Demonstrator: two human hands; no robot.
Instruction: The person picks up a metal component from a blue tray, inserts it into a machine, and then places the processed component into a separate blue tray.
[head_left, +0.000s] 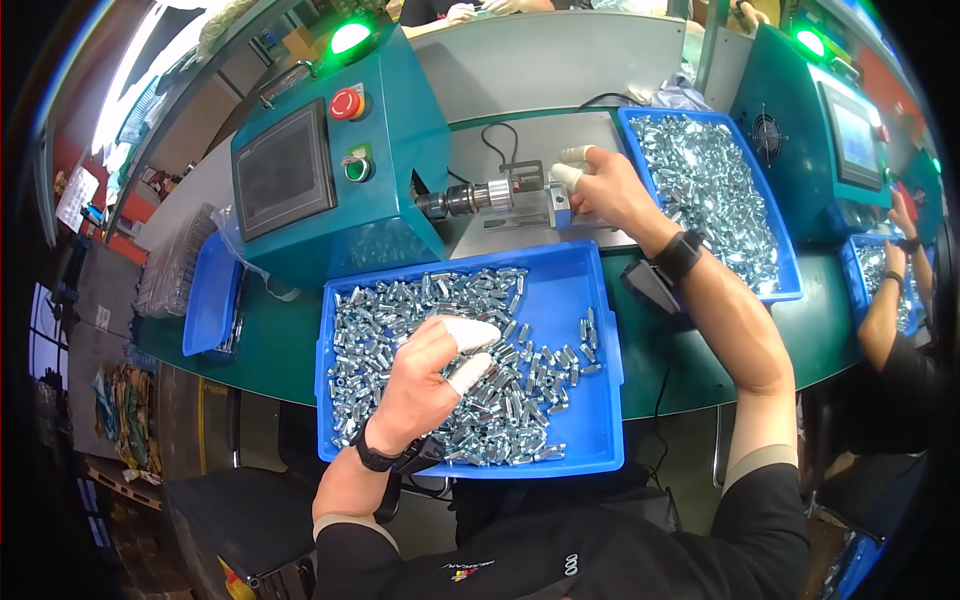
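Note:
My left hand (425, 378), with white finger cots on thumb and forefinger, is over a blue tray (600, 440) of small shiny metal fittings (385, 315). Its thumb and forefinger point right, a gap between them, and I see nothing held there. At the machine, my right hand (612, 190) is curled against the right side of a small silver-and-blue clamp block (558, 205). Cream finger cots cover two of its fingertips, which stick out above the block. Left of the block, a round metal chuck (490, 194) comes out of the teal machine (400, 130).
The machine carries a dark screen (284, 168), a red stop button (347, 104) and a lit green lamp (350, 38). A second blue tray (790, 285) of fittings stands at right, before another teal machine (800, 130). A co-worker's arms (885, 300) reach in at far right.

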